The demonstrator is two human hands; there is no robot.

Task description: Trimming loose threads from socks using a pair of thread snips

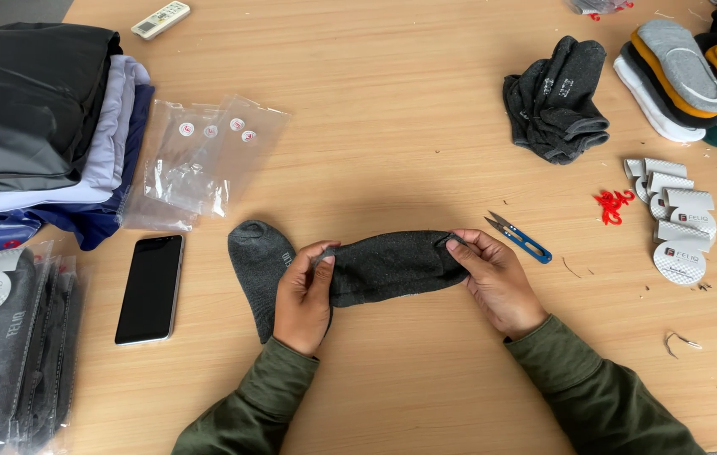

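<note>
**Dark grey sock, stretched flat between both my hands**

Head view, item by item:

- Dark grey sock (388, 265): lies across the middle of the wooden table (392, 101), directly in front of me. I hold it lengthwise so it stays taut and lies flat.
- Left hand (302, 295): fingers pressed together in a pinch on the sock's left end, heel of the hand resting on a second grey sock (259, 265) that lies flat beneath, running off toward the left.
- Right hand (495, 282): thumb and fingertips closed on the sock's right end, pulling against the left so the fabric is held straight.
- Thread snips (517, 235): blue handle, blades closed or nearly so, just beyond my right fingers, within easy reach.
- Red plastic hooks (613, 205): small heap, further right.
- Cardboard labels (674, 223): silver-grey, loosely fanned, right edge of my working area.
- Bundle of dark socks (558, 99): heaped at the far right.
- Stack of coloured socks (687, 80): grey, yellow, white, at the far right corner.
- Clear plastic bags (198, 160): empty, overlapping, left of centre.
- Phone (150, 288): screen dark, face up, left of my left hand.
- Packed socks (9, 345): bagged, near left edge.
- Folded clothes (38, 118): piled at far left.
- Remote control (160, 18): top edge, well apart.
</note>
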